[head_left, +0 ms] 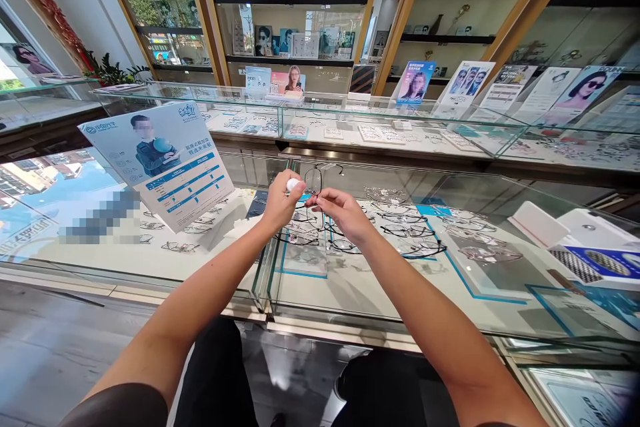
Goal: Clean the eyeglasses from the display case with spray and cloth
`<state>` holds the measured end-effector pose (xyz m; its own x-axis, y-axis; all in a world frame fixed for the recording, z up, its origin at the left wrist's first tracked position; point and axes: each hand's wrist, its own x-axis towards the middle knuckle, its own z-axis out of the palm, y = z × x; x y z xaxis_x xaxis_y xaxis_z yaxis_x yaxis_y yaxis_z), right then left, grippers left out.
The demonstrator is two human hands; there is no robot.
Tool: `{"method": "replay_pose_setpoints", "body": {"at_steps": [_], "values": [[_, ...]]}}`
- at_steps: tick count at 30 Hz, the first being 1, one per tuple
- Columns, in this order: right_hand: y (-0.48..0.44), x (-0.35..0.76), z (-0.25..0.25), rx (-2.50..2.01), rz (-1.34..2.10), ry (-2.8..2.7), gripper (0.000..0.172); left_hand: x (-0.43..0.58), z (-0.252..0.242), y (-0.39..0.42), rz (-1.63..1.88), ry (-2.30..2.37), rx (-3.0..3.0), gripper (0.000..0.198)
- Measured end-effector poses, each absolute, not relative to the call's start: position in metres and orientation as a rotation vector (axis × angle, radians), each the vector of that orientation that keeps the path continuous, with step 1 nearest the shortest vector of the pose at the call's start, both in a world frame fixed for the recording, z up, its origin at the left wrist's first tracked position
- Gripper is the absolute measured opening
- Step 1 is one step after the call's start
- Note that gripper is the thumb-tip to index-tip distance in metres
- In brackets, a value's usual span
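Over the glass counter (390,303), my left hand (280,200) is closed around a small white object (293,184) with a rounded top; its lower part is hidden in my fist. Just to the right, my right hand (345,213) pinches a pair of thin dark-framed eyeglasses (321,180) between thumb and fingers. The eyeglasses are tilted on edge, with one temple arm reaching up and to the right. Both hands are close together, the white object beside the lenses. Several more eyeglasses (407,230) lie in rows beneath the glass.
A tilted advertising board (165,163) stands on the counter at left. An open white box (595,240) with a blue patterned front sits at right. Beyond is a second glass display case (325,107) carrying several upright posters (465,87). Wooden shelves (295,60) line the back wall.
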<state>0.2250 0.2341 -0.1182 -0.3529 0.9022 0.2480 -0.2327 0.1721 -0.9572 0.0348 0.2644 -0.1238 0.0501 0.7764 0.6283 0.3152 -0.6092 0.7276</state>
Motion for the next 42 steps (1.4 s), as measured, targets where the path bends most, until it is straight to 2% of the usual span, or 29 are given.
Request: {"method": "replay_pose_setpoints", "body": {"at_steps": [10, 21, 29, 37, 42], "values": [[0.24, 0.234, -0.108, -0.681, 1.343, -1.213, 0.04, 0.049, -0.127, 0.254, 1.321, 0.964, 2.162, 0.06], [0.24, 0.234, -0.107, -0.667, 1.349, -1.232, 0.039, 0.05, -0.127, 0.254, 1.358, 0.947, 2.17, 0.059], [0.237, 0.234, -0.112, -0.747, 1.378, -1.437, 0.04, 0.041, -0.123, 0.261, 1.494, 1.073, 1.935, 0.06], [0.237, 0.233, -0.114, -0.773, 1.386, -1.45, 0.04, 0.03, -0.13, 0.279, 1.554, 1.075, 1.827, 0.053], [0.242, 0.238, -0.113, -0.778, 1.377, -1.403, 0.039, 0.006, -0.136, 0.307, 1.636, 1.447, 1.617, 0.029]]}}
